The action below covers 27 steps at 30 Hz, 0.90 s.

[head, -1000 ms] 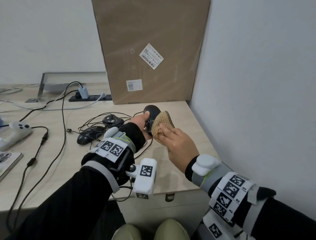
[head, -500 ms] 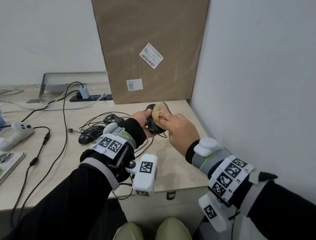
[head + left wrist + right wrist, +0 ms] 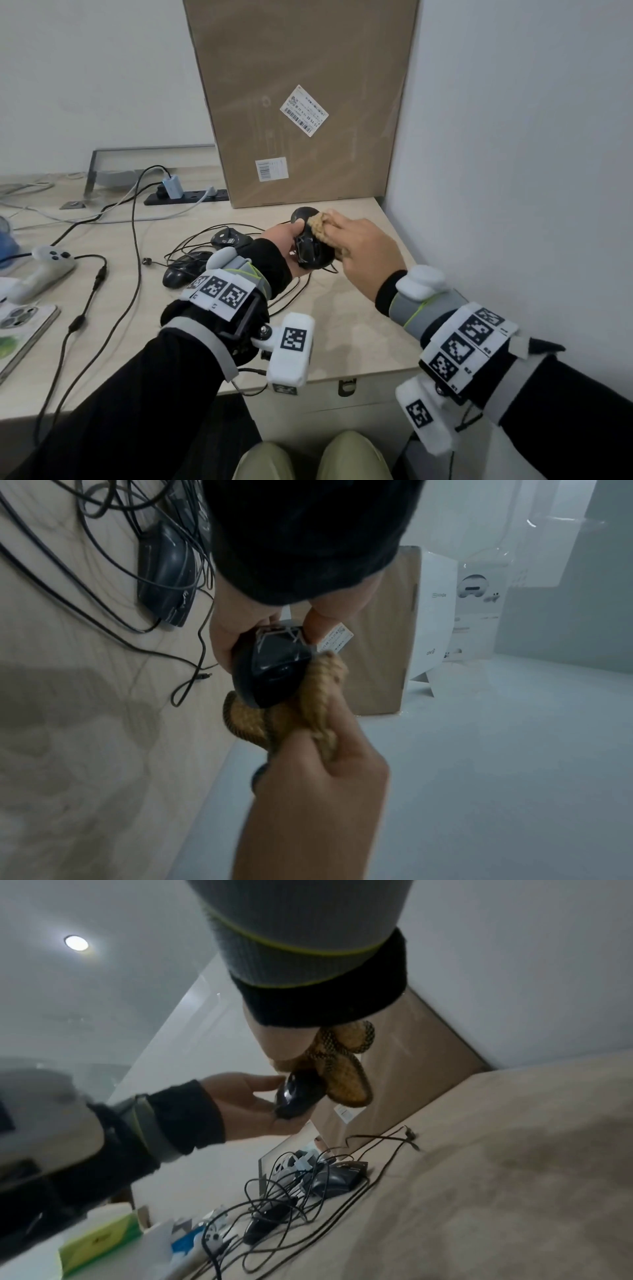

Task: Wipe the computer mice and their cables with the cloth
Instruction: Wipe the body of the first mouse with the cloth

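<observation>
Pale wooden desk [image 3: 342, 329] by the right wall | black mouse [image 3: 310, 251] being held above it, long axis running near-to-far, tilted | left hand [image 3: 282, 240] clasping its left side | right hand [image 3: 366, 250] gripping tan cloth [image 3: 320, 222], pressing it onto the mouse | two more mice lying left among tangled cables [image 3: 191, 246].

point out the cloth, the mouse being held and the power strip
cloth [image 3: 320, 221]: head view, on the tan bunch showing past the right hand's fingers
held mouse [image 3: 274, 666]: left wrist view, on its glossy black top
power strip [image 3: 195, 197]: head view, on the black bar's middle
</observation>
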Tool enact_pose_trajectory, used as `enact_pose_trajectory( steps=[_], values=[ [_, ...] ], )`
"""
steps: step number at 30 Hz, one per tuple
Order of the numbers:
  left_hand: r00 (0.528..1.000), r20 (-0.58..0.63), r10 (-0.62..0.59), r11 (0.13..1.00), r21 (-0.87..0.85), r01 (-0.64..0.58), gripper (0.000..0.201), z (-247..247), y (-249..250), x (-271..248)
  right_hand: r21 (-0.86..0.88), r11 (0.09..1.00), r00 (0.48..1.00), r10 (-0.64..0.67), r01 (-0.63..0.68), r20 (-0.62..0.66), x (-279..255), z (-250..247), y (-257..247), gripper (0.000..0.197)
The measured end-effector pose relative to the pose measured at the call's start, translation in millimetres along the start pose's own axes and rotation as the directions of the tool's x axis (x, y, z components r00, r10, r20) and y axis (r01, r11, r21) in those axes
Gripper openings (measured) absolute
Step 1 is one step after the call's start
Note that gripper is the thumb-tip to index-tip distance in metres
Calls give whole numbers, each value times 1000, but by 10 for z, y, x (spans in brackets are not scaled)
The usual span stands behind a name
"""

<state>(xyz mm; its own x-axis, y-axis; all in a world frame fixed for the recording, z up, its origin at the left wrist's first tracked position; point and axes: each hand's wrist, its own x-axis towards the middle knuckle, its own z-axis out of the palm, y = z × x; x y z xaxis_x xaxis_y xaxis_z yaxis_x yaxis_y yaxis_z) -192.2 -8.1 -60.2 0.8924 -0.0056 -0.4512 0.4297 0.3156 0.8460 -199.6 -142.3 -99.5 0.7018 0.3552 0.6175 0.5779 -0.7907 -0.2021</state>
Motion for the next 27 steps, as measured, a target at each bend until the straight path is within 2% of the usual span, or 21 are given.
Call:
enact_pose_trajectory(
  steps=[2,7,8,11,13,14,16,20,25,27],
  values=[
    [1000,-3,-13,1000,16,13,24,36,0,-10,-56,998,999,-15,18,50,-26,54,-34,52],
    [999,-28,26,999,-21,-27,42,-6,16,-14,-119,972,978,-196,203,68,-361,178,-3,47],
    [999,-33,33,999,-29,-34,42,-23,21,-2,-115,973,978,-192,201,82,-408,179,17,44],
    [997,-53,46,998,-41,-49,42,-49,48,27,-55,998,1000,-15,16,25,-408,147,85,28],
    [998,-45,43,998,-37,-45,42,-47,54,19,-9,996,994,85,-86,-67,-319,96,93,32],
    [999,-34,35,998,-43,-37,42,-41,47,12,7,996,991,90,-89,-102,-258,65,86,39],
    [1000,-1,23,999,-30,-23,41,-21,28,-3,17,999,992,45,-44,-122,-134,16,40,46],
    [1000,7,21,1000,2,-21,41,29,14,-29,-84,994,995,-73,67,-67,-77,102,-78,53],
    [998,-51,28,999,41,-26,44,-48,-13,-20,-112,975,977,-202,193,-70,-287,218,-95,45],
    [998,-49,29,999,28,-28,43,-83,-21,-17,-72,982,980,-181,175,-86,-319,207,-90,42]
  ],
)
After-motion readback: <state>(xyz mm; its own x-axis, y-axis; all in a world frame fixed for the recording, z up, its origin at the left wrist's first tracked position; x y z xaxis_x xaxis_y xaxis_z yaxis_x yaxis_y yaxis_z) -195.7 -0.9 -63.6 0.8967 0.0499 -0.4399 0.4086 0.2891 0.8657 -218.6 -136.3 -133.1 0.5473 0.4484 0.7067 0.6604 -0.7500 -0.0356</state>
